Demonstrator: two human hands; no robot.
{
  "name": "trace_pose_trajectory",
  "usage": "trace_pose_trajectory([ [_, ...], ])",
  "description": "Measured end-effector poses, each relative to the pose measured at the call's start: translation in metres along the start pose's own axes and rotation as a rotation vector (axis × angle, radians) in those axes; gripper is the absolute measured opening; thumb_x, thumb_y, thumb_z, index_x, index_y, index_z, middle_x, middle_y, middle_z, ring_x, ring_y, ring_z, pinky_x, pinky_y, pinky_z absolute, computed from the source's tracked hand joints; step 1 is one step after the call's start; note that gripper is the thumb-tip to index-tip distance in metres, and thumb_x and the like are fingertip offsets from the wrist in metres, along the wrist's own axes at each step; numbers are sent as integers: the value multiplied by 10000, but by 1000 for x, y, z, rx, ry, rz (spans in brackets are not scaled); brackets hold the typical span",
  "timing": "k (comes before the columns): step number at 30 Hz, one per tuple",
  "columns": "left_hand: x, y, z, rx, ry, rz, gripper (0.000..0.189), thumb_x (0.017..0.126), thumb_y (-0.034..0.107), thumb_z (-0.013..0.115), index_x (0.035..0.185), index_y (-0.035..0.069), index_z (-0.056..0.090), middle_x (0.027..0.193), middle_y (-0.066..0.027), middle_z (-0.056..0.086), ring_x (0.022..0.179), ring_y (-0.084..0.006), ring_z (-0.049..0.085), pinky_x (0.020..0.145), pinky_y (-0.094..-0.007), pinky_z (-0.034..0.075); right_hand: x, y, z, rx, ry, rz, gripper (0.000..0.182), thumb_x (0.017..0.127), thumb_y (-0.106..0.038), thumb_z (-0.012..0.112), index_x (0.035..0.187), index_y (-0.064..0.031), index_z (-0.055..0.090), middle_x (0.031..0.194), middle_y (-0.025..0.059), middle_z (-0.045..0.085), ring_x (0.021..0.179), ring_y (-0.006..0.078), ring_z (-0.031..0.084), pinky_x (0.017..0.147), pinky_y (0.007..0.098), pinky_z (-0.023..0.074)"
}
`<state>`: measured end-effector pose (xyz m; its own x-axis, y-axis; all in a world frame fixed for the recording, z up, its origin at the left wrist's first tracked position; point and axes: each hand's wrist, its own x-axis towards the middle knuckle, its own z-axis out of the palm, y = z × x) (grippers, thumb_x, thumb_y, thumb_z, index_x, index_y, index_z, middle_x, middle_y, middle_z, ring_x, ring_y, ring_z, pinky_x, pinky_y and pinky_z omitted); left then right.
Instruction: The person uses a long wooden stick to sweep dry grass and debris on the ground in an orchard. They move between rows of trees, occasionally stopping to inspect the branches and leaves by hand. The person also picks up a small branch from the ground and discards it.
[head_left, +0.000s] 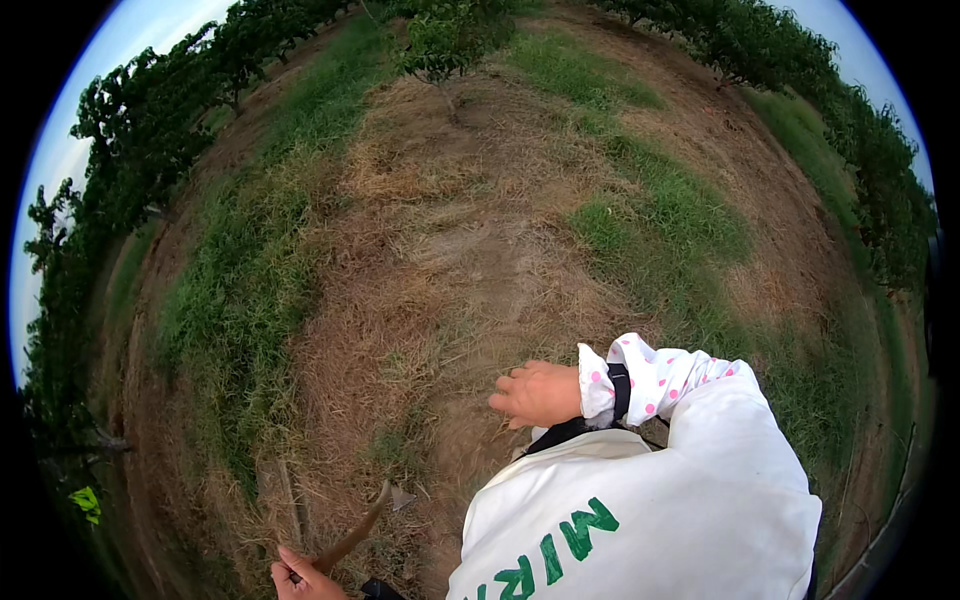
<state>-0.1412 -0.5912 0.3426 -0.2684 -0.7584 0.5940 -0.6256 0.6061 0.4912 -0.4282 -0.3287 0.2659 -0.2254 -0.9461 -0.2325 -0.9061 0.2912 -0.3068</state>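
Note:
At the lower left, my left hand (304, 577) is closed round the lower end of a curved wooden handle (356, 531). At the handle's far end is a small grey metal blade (403, 499), low over dry grass; the exact kind of tool cannot be told. My right hand (538, 394) is held in front of my body, palm down, fingers loosely bent and slightly apart, with nothing seen in it. Its arm wears a white sleeve with pink dots (656, 379) and a black band at the wrist. A white garment (637, 517) with green painted writing covers my torso.
A small leafy tree (442, 45) stands ahead on a strip of dry grass and bare soil (487, 247). Green grass (240, 300) grows on both sides. Rows of trees (765, 52) line left and right. A flat board-like piece (277, 499) lies near the tool.

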Motion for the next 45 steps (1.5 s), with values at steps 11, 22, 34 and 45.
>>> trace_pose_trajectory([
  [11,-38,66,98,98,-27,-33,457,884,472,669,794,24,682,726,-157,679,665,-318,652,607,-430,520,-149,87,-51,562,887,-52,173,946,-169,607,1049,-31,613,907,113,662,775,266,670,685,356,541],
  [22,-42,69,154,-156,133,-311,522,920,480,627,1112,-6,633,1021,-233,661,856,-351,621,760,-452,489,-223,217,6,-159,934,507,188,910,-254,604,982,-83,569,842,72,600,800,276,621,775,402,438],
  [34,17,175,137,-1073,-343,48,226,999,203,528,825,90,439,625,-15,358,541,-133,317,560,-302,332,-344,137,14,149,1074,896,235,882,-213,674,1019,-36,602,829,108,641,737,290,647,651,403,502],
  [45,48,202,50,-1410,-613,262,344,1016,322,517,753,102,484,588,27,295,481,-79,266,443,-240,246,-211,76,-84,383,873,63,277,921,-245,668,1084,-31,601,866,81,649,764,217,650,667,338,517],
])
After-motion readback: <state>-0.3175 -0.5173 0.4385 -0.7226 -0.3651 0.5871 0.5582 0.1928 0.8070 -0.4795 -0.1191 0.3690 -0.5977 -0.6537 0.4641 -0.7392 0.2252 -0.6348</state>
